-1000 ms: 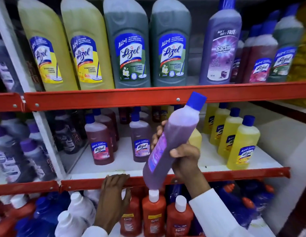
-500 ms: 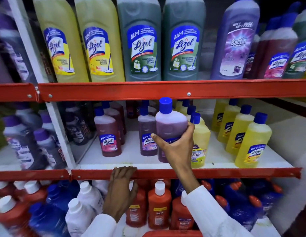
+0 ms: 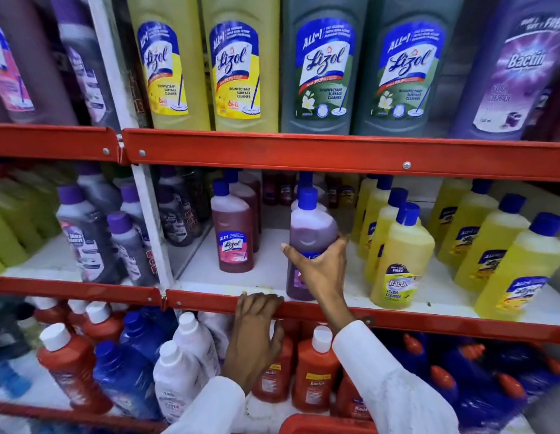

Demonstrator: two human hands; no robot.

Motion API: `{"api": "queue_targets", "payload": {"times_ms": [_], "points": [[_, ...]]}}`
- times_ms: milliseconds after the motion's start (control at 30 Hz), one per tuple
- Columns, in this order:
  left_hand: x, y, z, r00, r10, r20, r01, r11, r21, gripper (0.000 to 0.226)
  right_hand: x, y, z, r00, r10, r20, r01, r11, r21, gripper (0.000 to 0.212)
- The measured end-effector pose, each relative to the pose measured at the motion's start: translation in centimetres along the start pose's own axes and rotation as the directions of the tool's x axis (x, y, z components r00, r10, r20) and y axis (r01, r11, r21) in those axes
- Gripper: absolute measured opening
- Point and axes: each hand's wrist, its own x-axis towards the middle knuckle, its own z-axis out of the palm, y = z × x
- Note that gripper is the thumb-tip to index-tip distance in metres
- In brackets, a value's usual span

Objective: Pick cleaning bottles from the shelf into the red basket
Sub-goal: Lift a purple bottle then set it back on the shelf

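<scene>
A purple cleaning bottle [image 3: 311, 233] with a blue cap stands upright on the middle shelf [image 3: 272, 277], near its front edge. My right hand [image 3: 319, 270] is wrapped around its lower half. My left hand [image 3: 256, 333] rests with its fingers curled over the shelf's red front rail [image 3: 209, 303], holding no bottle. A strip of the red basket's rim [image 3: 322, 424] shows at the bottom edge, below my right sleeve.
A reddish Lizol bottle [image 3: 233, 236] stands left of the held one, yellow bottles [image 3: 400, 261] close on its right. Large yellow and green Lizol bottles [image 3: 322, 67] fill the top shelf. Orange, white and blue bottles [image 3: 313, 368] crowd the bottom shelf.
The purple bottle, tilted in the air in front of the shelf a second ago, now stands upright on the middle shelf in my right hand. My left hand stayed on the rail.
</scene>
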Motion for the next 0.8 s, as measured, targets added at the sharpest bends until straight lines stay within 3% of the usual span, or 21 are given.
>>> {"api": "queue_targets", "payload": {"times_ms": [467, 567, 700, 800], "points": [[-0.2, 0.7, 0.5, 1.000, -0.015, -0.024, 0.016, 0.999, 0.042, 0.047, -0.6, 2.3, -0.2, 1.000, -0.010, 0.005, 0.011, 0.996, -0.084, 0.106], [-0.4, 1.9, 1.0, 0.998, -0.011, -0.056, 0.012, 1.000, 0.024, 0.045, -1.4, 2.4, -2.6, 0.999, -0.047, 0.014, 0.049, 0.993, -0.104, 0.100], [-0.1, 5.4, 2.3, 0.997, 0.065, -0.041, -0.067, 0.997, -0.026, 0.046, -2.4, 3.0, -8.1, 0.937, -0.251, -0.243, 0.221, 0.965, -0.143, 0.055], [1.1, 8.3, 3.5, 0.993, 0.111, -0.026, -0.113, 0.991, -0.078, 0.043, -1.3, 4.0, -10.6, 0.862, -0.242, -0.445, 0.159, 0.964, -0.215, 0.059]]}}
